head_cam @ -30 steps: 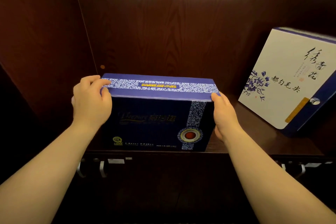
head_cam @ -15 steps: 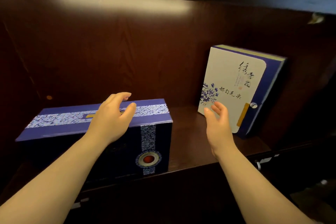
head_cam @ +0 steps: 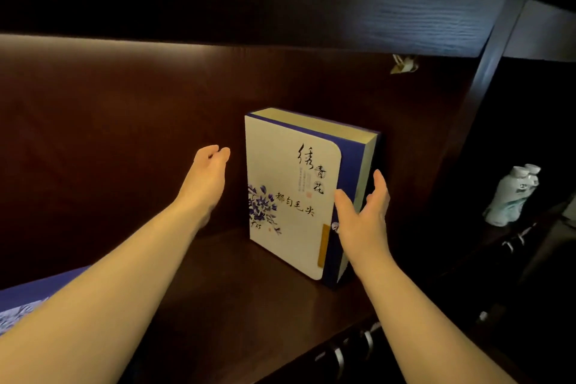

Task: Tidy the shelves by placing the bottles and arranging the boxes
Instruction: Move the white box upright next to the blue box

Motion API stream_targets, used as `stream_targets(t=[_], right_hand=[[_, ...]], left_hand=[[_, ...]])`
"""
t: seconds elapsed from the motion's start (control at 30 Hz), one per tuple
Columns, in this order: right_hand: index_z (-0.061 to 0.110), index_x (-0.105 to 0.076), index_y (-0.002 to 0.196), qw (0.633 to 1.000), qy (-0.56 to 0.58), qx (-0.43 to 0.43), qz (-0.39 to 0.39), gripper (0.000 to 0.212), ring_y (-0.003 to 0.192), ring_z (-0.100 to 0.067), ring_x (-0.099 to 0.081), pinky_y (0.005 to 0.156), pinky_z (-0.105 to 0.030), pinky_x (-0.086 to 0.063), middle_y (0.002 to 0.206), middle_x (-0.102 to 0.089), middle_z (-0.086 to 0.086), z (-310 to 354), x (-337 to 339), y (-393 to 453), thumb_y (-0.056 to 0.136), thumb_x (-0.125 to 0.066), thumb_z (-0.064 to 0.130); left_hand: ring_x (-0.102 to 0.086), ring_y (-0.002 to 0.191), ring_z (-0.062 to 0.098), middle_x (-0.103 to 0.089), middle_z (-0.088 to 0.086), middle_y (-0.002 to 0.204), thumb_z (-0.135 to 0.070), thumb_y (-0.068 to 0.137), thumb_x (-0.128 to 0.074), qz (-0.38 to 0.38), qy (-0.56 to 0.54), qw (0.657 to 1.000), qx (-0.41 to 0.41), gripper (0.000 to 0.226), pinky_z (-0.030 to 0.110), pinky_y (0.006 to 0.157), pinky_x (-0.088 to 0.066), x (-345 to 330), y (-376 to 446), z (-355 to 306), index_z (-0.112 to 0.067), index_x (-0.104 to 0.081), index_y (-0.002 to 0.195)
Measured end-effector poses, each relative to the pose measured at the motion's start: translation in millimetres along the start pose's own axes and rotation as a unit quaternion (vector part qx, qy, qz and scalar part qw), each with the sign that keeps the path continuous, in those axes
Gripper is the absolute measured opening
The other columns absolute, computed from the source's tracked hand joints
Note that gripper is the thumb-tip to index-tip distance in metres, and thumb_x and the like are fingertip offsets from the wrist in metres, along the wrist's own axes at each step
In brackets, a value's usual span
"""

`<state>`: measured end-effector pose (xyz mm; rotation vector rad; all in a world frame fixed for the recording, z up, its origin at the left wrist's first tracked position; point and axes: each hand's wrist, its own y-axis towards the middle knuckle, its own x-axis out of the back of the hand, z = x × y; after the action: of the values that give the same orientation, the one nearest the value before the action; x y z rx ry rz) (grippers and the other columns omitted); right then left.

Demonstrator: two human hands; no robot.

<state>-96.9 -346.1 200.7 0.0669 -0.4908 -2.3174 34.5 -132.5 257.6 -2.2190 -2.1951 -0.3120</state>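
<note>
A white box (head_cam: 288, 193) with a blue spine, black calligraphy and a blue flower print is seen standing on end on the dark wooden shelf (head_cam: 249, 305), toward the far right of the compartment, leaned back against the rear panel. Its printed face is turned toward the camera and slightly left.

The right hand (head_cam: 363, 218) is held open at the box's right edge, palm turned left toward the blue spine, with the thumb spread apart from the fingers. The thumb lies over the front of the spine near the lower right of the white face, while the fingers are extended upward along the box's right side. Whether actual contact is made cannot be told; no closed grip is seen.

The left hand (head_cam: 207, 178) is raised to the left of the box, near it but clearly apart from it. It is loosely open, with the fingers curled forward, and nothing is held in it or touched by it.

At the near left edge, part of a dark blue box (head_cam: 28, 299) with a patterned white band is seen lying on the same shelf, partly hidden by the left forearm.

In the neighbouring compartment at the far right, two pale bottles (head_cam: 511, 193) are seen standing together.
</note>
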Motion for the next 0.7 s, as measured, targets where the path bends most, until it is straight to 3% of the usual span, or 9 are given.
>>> stream_targets(t=[0.13, 0.2, 0.33, 0.5, 0.7], right_hand=[[0.048, -0.001, 0.160, 0.999, -0.016, -0.018, 0.033, 0.092, 0.153, -0.014, -0.025, 0.109, -0.040, -0.046, 0.172, -0.009, 0.015, -12, 4, 31, 0.096, -0.067, 0.046], [0.048, 0.004, 0.160, 0.998, -0.026, -0.025, 0.057, 0.096, 0.156, -0.017, -0.021, 0.118, -0.048, -0.041, 0.172, -0.005, 0.016, -19, 1, 36, 0.095, -0.066, 0.047], [0.051, 0.010, 0.158, 0.995, -0.050, -0.011, 0.089, 0.097, 0.157, -0.017, -0.019, 0.121, -0.048, -0.037, 0.171, -0.001, 0.019, -33, -9, 42, 0.095, -0.064, 0.052], [0.053, 0.010, 0.156, 0.995, -0.054, 0.004, 0.086, 0.096, 0.159, -0.018, -0.015, 0.118, -0.057, -0.039, 0.172, 0.000, 0.016, -37, -15, 45, 0.093, -0.063, 0.055], [0.057, 0.008, 0.152, 0.997, -0.036, 0.005, 0.070, 0.099, 0.158, -0.015, -0.018, 0.117, -0.055, -0.041, 0.172, -0.006, 0.015, -39, -18, 47, 0.078, -0.058, 0.070]], left_hand=[[-0.035, 0.146, 0.032, -0.037, 0.005, 0.162, -0.058, 0.096, -0.046, -0.013, -0.126, 0.983, 0.132, 0.072, 0.053, 0.119, -0.027, -45, 52, -1, -0.026, -0.028, 0.158], [-0.032, 0.148, 0.031, -0.033, 0.004, 0.164, -0.061, 0.095, -0.043, -0.009, -0.130, 0.983, 0.129, 0.075, 0.053, 0.119, -0.024, -56, 68, 1, -0.026, -0.025, 0.159], [-0.031, 0.148, 0.027, -0.033, 0.001, 0.164, -0.064, 0.095, -0.038, -0.027, -0.133, 0.984, 0.112, 0.076, 0.053, 0.119, -0.020, -75, 92, -1, -0.027, -0.024, 0.160], [-0.045, 0.138, 0.026, -0.050, -0.001, 0.152, -0.067, 0.096, -0.036, -0.001, -0.143, 0.986, 0.089, 0.069, 0.052, 0.116, -0.028, -84, 103, -1, -0.030, -0.036, 0.155], [-0.038, 0.143, 0.025, -0.043, -0.002, 0.158, -0.072, 0.094, -0.034, 0.004, -0.113, 0.991, 0.072, 0.075, 0.052, 0.117, -0.023, -87, 103, 1, -0.032, -0.029, 0.158]])
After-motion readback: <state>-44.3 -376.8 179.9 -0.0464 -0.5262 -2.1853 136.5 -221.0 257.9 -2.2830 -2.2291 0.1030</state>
